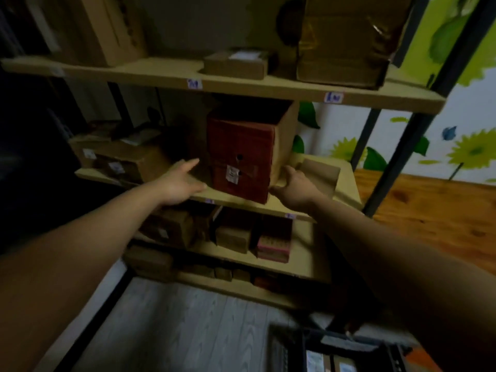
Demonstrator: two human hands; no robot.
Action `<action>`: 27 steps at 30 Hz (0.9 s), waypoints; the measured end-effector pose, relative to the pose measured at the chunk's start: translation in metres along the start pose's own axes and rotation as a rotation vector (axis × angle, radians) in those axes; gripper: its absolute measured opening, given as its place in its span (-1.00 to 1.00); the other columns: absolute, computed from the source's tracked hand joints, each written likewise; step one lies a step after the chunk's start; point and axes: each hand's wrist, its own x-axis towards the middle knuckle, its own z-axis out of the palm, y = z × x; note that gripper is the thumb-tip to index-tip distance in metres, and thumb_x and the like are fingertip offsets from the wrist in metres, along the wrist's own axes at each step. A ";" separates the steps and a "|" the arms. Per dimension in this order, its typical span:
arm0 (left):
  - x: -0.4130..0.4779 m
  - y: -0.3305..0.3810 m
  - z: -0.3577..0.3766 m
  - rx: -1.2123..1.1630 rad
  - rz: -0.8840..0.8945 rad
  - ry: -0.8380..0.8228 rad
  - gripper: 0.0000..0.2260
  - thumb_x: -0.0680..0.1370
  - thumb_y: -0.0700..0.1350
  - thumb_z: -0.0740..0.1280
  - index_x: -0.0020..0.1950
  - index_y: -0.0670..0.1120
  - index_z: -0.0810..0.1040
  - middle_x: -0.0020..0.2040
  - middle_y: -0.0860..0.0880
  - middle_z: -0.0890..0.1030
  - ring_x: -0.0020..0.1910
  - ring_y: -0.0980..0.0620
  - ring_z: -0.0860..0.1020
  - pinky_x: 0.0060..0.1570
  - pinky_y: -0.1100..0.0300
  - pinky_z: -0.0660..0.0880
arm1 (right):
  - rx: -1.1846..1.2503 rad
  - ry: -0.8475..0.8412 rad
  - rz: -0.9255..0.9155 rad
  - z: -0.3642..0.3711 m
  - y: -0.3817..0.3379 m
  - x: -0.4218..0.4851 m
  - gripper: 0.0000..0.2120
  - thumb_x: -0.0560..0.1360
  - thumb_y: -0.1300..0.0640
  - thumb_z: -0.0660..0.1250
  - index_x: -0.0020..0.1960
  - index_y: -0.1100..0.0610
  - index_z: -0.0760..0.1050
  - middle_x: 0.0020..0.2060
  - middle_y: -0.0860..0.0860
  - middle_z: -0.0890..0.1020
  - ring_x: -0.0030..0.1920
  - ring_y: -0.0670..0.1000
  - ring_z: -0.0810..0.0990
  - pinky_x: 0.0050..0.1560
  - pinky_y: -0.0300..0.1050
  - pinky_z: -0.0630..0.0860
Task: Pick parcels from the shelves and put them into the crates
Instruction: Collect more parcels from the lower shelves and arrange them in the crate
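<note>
A tall red-fronted cardboard parcel [241,159] with a small white label stands on the middle shelf [241,204]. My left hand [179,183] reaches in at its left side with fingers straight, close to the box's lower left edge. My right hand [295,185] is at the parcel's lower right corner, fingers loosely bent, touching or nearly touching the side; the frame is blurred, so contact is unclear. A dark crate [335,350] with parcels inside sits on the floor at the bottom right.
Brown boxes [126,162] lie left of the red parcel and a small one [319,174] on the right. The upper shelf holds a flat box [236,64] and a large taped box [346,41]. Lower shelves carry several small parcels [233,238]. A black upright [397,162] stands on the right.
</note>
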 end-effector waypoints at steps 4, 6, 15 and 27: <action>0.055 0.012 -0.033 -0.133 0.006 0.060 -0.37 0.54 0.03 0.31 0.53 0.10 0.09 0.54 -0.04 0.13 0.48 -0.08 0.17 0.41 0.02 0.20 | 0.250 0.070 -0.008 -0.012 -0.024 0.053 -0.42 0.51 0.00 0.35 0.45 -0.01 0.20 0.33 0.07 0.42 0.23 0.12 0.50 0.24 0.12 0.50; 0.080 0.019 -0.039 -0.193 0.006 0.077 -0.36 0.53 0.02 0.32 0.53 0.09 0.08 0.52 -0.04 0.18 0.46 -0.08 0.22 0.36 0.03 0.24 | 0.330 0.114 -0.003 -0.015 -0.032 0.076 -0.44 0.48 -0.03 0.37 0.40 -0.05 0.22 0.29 0.05 0.45 0.24 0.12 0.51 0.24 0.14 0.51; 0.166 0.035 -0.038 -0.455 0.026 -0.058 -0.33 0.49 0.18 0.31 0.49 -0.08 0.19 0.41 -0.10 0.37 0.35 -0.11 0.37 0.22 0.08 0.36 | 0.584 0.229 0.170 0.001 -0.050 0.117 -0.39 0.52 0.02 0.39 0.42 0.07 0.14 0.21 0.01 0.50 0.24 0.09 0.51 0.28 0.15 0.48; 0.169 -0.013 -0.051 -0.587 0.128 -0.048 -0.56 0.62 0.16 0.00 0.38 -0.09 0.24 0.27 -0.14 0.43 0.18 -0.12 0.42 0.12 0.03 0.34 | 0.690 0.413 0.217 0.047 -0.086 0.087 -0.26 0.41 -0.07 0.49 0.46 -0.05 0.18 0.21 -0.02 0.56 0.20 0.04 0.57 0.24 0.09 0.52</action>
